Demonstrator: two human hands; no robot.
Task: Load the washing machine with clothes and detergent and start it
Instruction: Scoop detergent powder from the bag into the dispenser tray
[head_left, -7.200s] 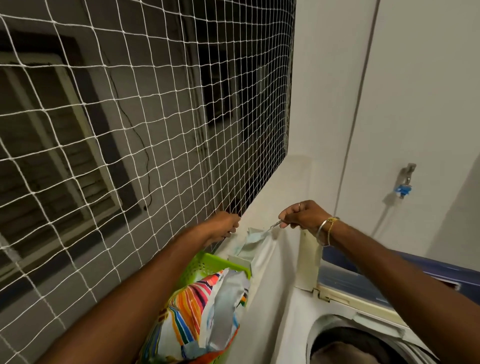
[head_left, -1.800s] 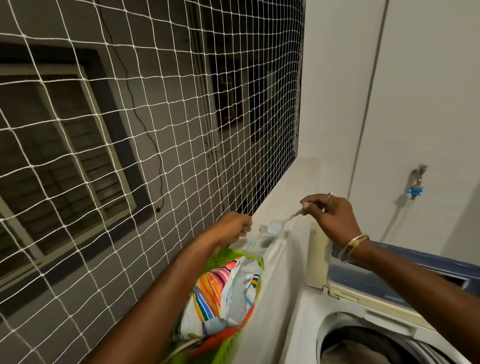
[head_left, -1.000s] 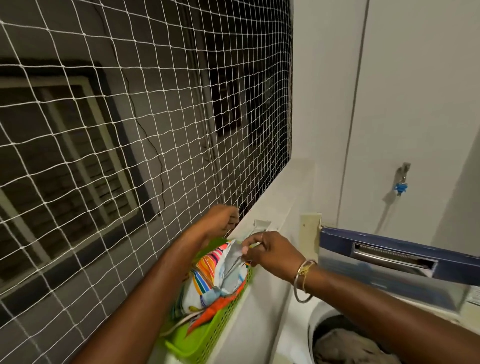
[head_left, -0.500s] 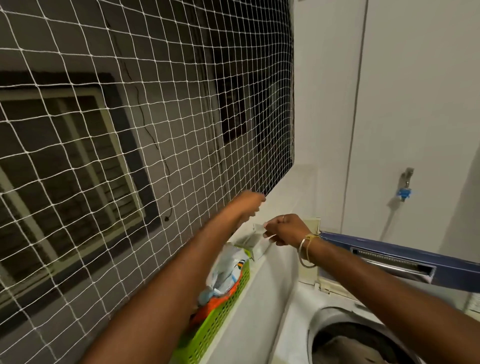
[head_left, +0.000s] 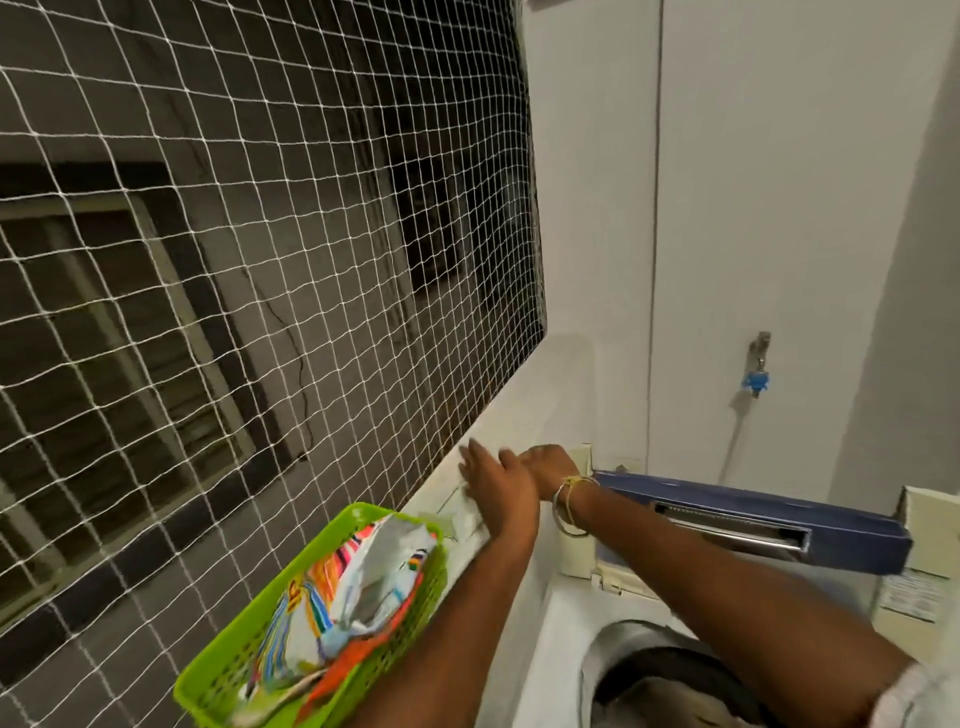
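Hands crossed over the ledge, detergent packet parked in basket.

Left hand (head_left: 496, 496) is spread flat, holding nothing; right hand (head_left: 545, 462) is mostly hidden behind it, grip cannot be told. Detergent packet (head_left: 358, 577) lies in the green basket (head_left: 249, 623) on the ledge (head_left: 519, 415), probably kept beside the washing machine (head_left: 561, 623) for reach. Clothes (head_left: 670, 696) are seen in the drum.
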